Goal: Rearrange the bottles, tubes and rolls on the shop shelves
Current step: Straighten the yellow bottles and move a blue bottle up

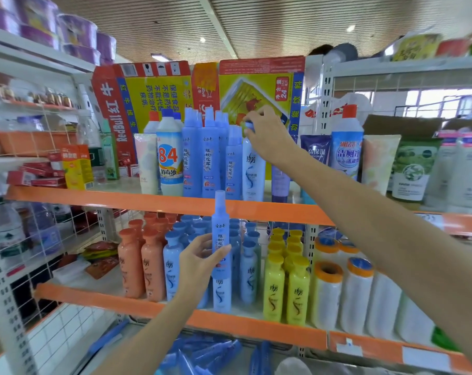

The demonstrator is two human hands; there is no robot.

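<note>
Shop shelves (pixel 175 203): left hand (pixel 199 255) grips spray bottle (pixel 220 234), right hand (pixel 267 136) grips shampoo bottle (pixel 252 171)

spray bottles (pixel 202 158) on upper shelf (pixel 148 199), rolls (pixel 353 296) lower right

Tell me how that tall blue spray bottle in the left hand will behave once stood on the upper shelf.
The spray bottle is tall and slim, so it probably tips if nudged. Its smooth plastic may slip in the left hand.
</note>
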